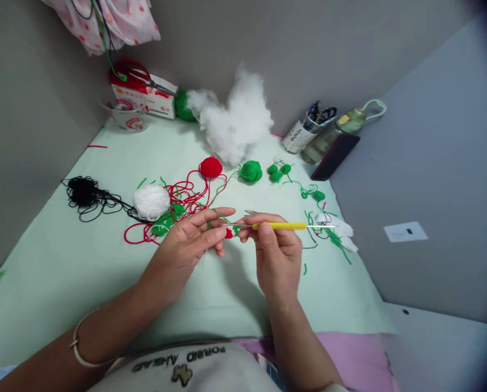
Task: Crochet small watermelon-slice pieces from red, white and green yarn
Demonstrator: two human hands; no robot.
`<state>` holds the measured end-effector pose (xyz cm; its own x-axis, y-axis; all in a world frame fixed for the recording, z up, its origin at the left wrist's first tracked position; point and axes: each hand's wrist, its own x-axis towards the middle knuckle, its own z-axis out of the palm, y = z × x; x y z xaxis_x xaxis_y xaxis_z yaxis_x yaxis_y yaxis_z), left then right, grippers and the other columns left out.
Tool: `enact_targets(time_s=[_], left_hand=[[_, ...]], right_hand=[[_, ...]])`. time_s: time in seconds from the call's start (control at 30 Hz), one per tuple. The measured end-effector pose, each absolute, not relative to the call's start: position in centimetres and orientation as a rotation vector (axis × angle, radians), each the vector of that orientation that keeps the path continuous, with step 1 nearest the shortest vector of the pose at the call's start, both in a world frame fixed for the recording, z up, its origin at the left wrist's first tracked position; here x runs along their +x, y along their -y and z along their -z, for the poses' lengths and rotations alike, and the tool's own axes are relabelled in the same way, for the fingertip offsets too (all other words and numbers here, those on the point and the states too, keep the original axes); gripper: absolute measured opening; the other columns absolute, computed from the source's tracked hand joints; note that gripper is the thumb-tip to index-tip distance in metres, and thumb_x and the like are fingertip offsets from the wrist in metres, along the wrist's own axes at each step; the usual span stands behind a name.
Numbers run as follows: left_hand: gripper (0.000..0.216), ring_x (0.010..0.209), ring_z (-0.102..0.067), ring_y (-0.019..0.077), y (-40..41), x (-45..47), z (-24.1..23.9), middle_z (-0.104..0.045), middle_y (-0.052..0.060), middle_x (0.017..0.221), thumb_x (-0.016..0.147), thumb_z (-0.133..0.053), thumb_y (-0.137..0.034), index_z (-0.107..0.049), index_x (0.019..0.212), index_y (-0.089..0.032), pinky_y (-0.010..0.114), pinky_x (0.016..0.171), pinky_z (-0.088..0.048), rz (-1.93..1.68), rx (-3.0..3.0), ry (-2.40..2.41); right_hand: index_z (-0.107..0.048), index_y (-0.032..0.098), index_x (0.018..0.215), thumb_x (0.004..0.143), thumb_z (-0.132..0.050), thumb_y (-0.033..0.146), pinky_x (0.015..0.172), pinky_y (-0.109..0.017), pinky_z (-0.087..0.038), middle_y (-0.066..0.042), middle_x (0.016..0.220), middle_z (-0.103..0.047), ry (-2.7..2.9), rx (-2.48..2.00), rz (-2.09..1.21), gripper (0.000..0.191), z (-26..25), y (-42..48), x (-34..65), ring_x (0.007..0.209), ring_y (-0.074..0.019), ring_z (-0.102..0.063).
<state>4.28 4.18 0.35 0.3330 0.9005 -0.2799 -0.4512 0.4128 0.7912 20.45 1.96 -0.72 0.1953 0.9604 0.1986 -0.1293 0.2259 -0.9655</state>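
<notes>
Between thumb and fingers, my left hand pinches a small crocheted piece in red, white and green. Green yarn runs over its raised index finger. My right hand grips a crochet hook by its yellow handle, the metal shaft pointing left with its tip at the crocheted piece. Part of the piece is hidden behind the fingers. Beyond my hands, a green yarn ball and a red yarn ball lie on the table. A white yarn ball sits left of my left hand.
Black yarn lies tangled at left. White stuffing is heaped at the back. Scissors rest on a box near a plastic cup. A pen holder, bottle and phone stand back right; green scraps lie right.
</notes>
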Motion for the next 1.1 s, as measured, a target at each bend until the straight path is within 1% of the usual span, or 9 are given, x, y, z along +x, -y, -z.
enact_targets(time_s=[0.17, 0.27, 0.37, 0.5, 0.7, 0.8, 0.9, 1.0, 1.1], left_hand=[[0.021, 0.061, -0.056, 0.0047, -4.4, 4.1, -0.3, -0.065, -0.003, 0.083, 0.083, -0.083, -0.024, -0.085, 0.104, -0.028, 0.018, 0.059, -0.045, -0.966, 0.670, -0.797], [0.020, 0.060, -0.055, 0.0050, -4.4, 4.2, -0.2, -0.063, -0.004, 0.076, 0.084, -0.082, -0.025, -0.085, 0.104, -0.028, 0.018, 0.058, -0.045, -0.958, 0.687, -0.797], [0.020, 0.061, -0.057, 0.0050, -4.3, 4.1, 0.1, -0.065, -0.004, 0.079, 0.085, -0.082, -0.026, -0.084, 0.105, -0.028, 0.018, 0.061, -0.046, -0.981, 0.743, -0.828], [0.023, 0.064, -0.058, 0.0068, -4.1, 4.1, 0.3, -0.066, -0.004, 0.080, 0.087, -0.081, -0.025, -0.083, 0.109, -0.029, 0.019, 0.063, -0.049, -1.038, 0.864, -0.893], [0.030, 0.069, -0.060, 0.0082, -3.5, 4.5, 0.2, -0.066, -0.005, 0.079, 0.084, -0.079, -0.018, -0.080, 0.112, -0.029, 0.019, 0.068, -0.052, -1.158, 0.983, -0.995], [0.036, 0.074, -0.061, 0.0089, -3.1, 4.6, 0.2, -0.068, -0.004, 0.084, 0.083, -0.079, -0.015, -0.078, 0.116, -0.029, 0.020, 0.073, -0.052, -1.175, 1.071, -1.086], [0.031, 0.073, -0.060, 0.0086, -3.0, 4.7, 0.2, -0.070, -0.004, 0.088, 0.082, -0.077, -0.013, -0.080, 0.110, -0.028, 0.020, 0.072, -0.051, -1.217, 1.158, -1.149], [0.029, 0.070, -0.059, 0.0086, -3.1, 4.9, 0.1, -0.068, -0.004, 0.083, 0.082, -0.077, -0.015, -0.080, 0.109, -0.026, 0.020, 0.069, -0.051, -1.233, 1.118, -1.150], [0.033, 0.072, -0.060, 0.0091, -3.4, 4.7, 0.1, -0.066, -0.005, 0.080, 0.083, -0.080, -0.019, -0.079, 0.114, -0.026, 0.020, 0.072, -0.052, -1.193, 1.005, -1.078]], right_hand=[[-0.074, 0.021, 0.094, 0.103, -0.061, 0.035, 0.064, -0.029, -0.057, -0.003, 0.085, -0.078, 1.001, -0.931, -1.070, 0.021, 0.3, -2.3, 20.5, 0.067, -0.0139, -0.071], [-0.074, 0.020, 0.094, 0.103, -0.060, 0.033, 0.065, -0.028, -0.059, -0.003, 0.087, -0.079, 1.027, -0.921, -1.042, 0.020, 0.2, -2.3, 20.5, 0.070, -0.0140, -0.073], [-0.074, 0.021, 0.097, 0.104, -0.059, 0.030, 0.068, -0.028, -0.060, -0.002, 0.089, -0.079, 1.088, -0.931, -0.980, 0.019, 0.1, -1.9, 20.5, 0.072, -0.0131, -0.073], [-0.075, 0.023, 0.104, 0.105, -0.055, 0.021, 0.070, -0.029, -0.062, -0.003, 0.095, -0.079, 1.303, -1.016, -0.743, 0.020, 0.2, -1.3, 20.4, 0.077, -0.0136, -0.074], [-0.070, 0.024, 0.117, 0.103, -0.053, 0.013, 0.074, -0.038, -0.063, -0.006, 0.094, -0.079, 1.625, -0.916, -0.265, 0.025, 0.7, -1.1, 20.2, 0.091, -0.0212, -0.077], [-0.070, 0.024, 0.115, 0.103, -0.053, 0.014, 0.072, -0.037, -0.064, -0.005, 0.089, -0.078, 1.671, -0.890, -0.256, 0.023, 0.8, -1.3, 20.2, 0.090, -0.0219, -0.079], [-0.071, 0.022, 0.113, 0.103, -0.053, 0.015, 0.073, -0.036, -0.065, -0.007, 0.092, -0.079, 1.697, -0.901, -0.201, 0.022, 1.0, -1.2, 20.0, 0.089, -0.0213, -0.079], [-0.072, 0.020, 0.113, 0.102, -0.055, 0.014, 0.074, -0.035, -0.066, -0.012, 0.105, -0.080, 1.716, -0.908, -0.149, 0.021, 1.1, -0.9, 19.8, 0.095, -0.0215, -0.078], [-0.073, 0.022, 0.110, 0.103, -0.055, 0.014, 0.073, -0.034, -0.066, -0.008, 0.097, -0.081, 1.606, -0.917, -0.291, 0.021, 1.2, -1.0, 19.8, 0.089, -0.0202, -0.079]])
